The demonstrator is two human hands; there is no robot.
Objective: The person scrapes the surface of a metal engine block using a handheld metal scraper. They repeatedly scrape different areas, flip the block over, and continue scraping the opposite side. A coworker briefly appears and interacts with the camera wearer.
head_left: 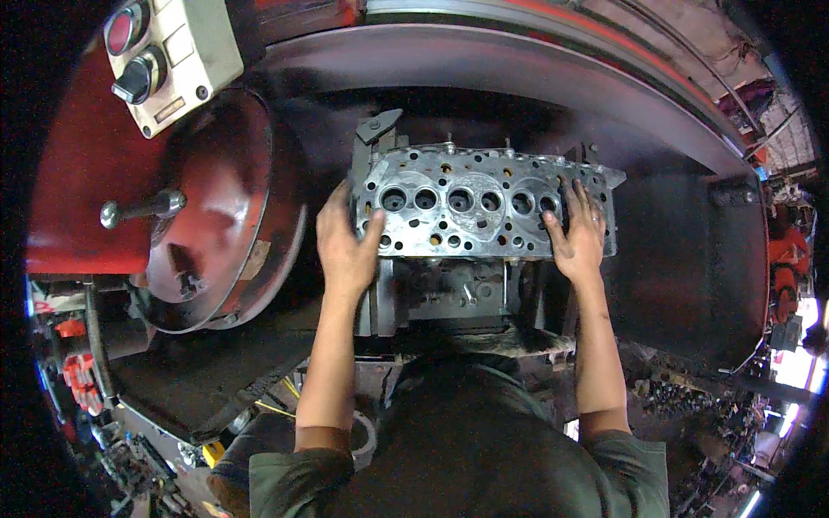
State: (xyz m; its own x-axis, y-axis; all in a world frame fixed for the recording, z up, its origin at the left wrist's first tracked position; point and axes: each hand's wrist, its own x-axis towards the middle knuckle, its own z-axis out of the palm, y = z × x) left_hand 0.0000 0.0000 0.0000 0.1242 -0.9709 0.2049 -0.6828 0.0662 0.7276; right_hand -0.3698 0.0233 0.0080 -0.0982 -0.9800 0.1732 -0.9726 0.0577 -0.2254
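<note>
A silvery metal cylinder head [475,235] lies in front of me with its flat face up. Round ports and many smaller holes run along it. My left hand [348,246] grips its left end, the thumb on the face and the fingers over the end, partly hidden. Near the right end, my right hand [580,237] rests on the face with its fingers stretched out and the thumb apart, next to the last round port. Below the part, metal supports [382,298] of a machine fixture show on the left and right.
At upper left is a cream control box [186,60] with a red button and a black rotary switch. Below it stands a red handwheel [237,203] with a metal crank handle [142,210]. A dark curved machine guard [484,53] closes the far side. Scattered parts [682,406] lie lower right.
</note>
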